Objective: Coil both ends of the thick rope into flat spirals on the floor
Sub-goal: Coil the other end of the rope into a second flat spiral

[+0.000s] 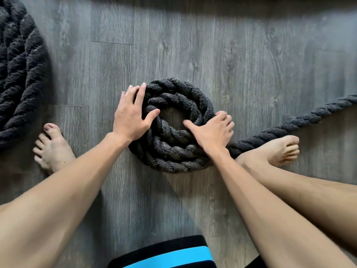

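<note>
**Inspector:** Rope, thick, black, three-strand twist with a fuzzy nap. Floor (pixel 193 45) is grey wood-grain plank, smooth. A large spiral (pixel 19 74) lies flat at the far left edge, partly out of view. A small spiral (pixel 173 155) sits in the middle, between two bare feet, about three turns, with a bare gap at its centre.

**Clerk:** And the loose part?

**Inspector:** The tail (pixel 289 124) leaves the small spiral at its right side and runs off to the right edge, passing just beside the right foot (pixel 278 151).

**Clerk:** Hands?

**Inspector:** Left hand (pixel 133 115) lies flat and spread over the left turns, pressing, not clasping. Right hand (pixel 214 130) is curled on the outer turn where the tail joins; fingers bent around the rope, thumb reaching to the centre. I judge that a hold on the rope.

**Clerk:** Handling?

**Inspector:** I judge it heavy, stiff to bend and high in friction; turns should stay where laid but may spring open. Best hold: on the tail close to the spiral, the other palm pinning the turns.
</note>
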